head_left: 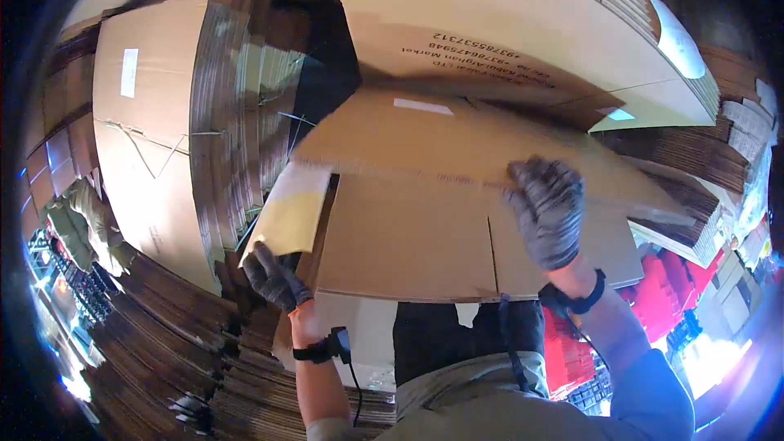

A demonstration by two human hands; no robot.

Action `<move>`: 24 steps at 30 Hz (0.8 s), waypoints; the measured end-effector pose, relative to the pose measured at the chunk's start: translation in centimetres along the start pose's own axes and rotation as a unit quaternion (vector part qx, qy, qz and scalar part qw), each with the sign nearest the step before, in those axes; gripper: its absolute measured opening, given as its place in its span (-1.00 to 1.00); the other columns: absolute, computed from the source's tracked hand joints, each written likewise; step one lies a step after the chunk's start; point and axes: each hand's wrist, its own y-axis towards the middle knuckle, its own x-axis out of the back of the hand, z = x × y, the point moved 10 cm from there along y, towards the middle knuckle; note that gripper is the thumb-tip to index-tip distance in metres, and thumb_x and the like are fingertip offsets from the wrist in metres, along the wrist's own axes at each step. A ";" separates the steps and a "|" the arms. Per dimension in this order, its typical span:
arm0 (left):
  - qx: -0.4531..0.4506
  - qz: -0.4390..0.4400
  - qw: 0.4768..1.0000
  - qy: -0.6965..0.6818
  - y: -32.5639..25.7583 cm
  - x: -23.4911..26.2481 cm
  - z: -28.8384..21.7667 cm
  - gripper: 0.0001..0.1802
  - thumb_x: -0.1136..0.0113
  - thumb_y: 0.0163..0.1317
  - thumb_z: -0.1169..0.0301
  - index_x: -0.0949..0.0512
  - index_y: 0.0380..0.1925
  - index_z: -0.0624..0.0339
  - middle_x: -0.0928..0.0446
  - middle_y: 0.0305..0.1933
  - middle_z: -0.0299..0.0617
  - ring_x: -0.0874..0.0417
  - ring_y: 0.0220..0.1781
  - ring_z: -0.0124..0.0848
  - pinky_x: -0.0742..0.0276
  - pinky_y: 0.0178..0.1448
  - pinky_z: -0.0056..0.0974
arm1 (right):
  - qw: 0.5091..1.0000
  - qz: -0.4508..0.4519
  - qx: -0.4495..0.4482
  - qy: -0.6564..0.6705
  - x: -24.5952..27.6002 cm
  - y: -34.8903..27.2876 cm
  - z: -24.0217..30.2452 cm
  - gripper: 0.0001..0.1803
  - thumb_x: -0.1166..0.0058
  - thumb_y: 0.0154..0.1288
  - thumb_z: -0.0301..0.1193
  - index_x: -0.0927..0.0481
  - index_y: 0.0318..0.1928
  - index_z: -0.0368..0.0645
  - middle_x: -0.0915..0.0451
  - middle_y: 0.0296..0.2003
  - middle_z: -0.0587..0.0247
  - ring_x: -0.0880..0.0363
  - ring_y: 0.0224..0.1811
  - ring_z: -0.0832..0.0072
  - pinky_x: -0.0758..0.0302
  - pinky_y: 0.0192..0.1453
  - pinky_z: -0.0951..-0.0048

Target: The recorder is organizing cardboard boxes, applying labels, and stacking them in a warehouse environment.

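Grey work gloves cover both of my hands. My left hand point(276, 278) pinches the lower corner of a yellow and white sheet point(287, 216), which lies along the left side of a flat cardboard piece point(404, 233) in front of me. My right hand point(547, 212) is closed on the near edge of a brown cardboard sheet point(425, 139) with a white label on it. That sheet stands tilted up over the flat piece, its edge slightly blurred. The fingertips of my right hand are partly hidden.
Large flattened cartons point(506, 24) lean in a thick stack at the far side. Another strapped carton stack point(151, 131) stands to the left, above layered cardboard point(147, 343). Red items point(661, 294) sit at the right, beside more stacked cardboard point(678, 204).
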 end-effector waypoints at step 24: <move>0.116 0.627 0.765 0.090 -11.2 -15.6 -4.4 -0.25 -0.28 0.31 0.18 -0.33 0.43 0.26 -0.34 0.49 -0.01 -0.34 0.51 -0.12 -0.05 0.60 -0.04 | 0.708 0.250 -0.146 0.644 -11.7 4.6 0.1 -0.57 -0.17 0.39 -0.53 -0.56 0.25 -0.24 -0.64 0.08 0.31 -0.52 0.10 0.61 -0.47 0.27 0.49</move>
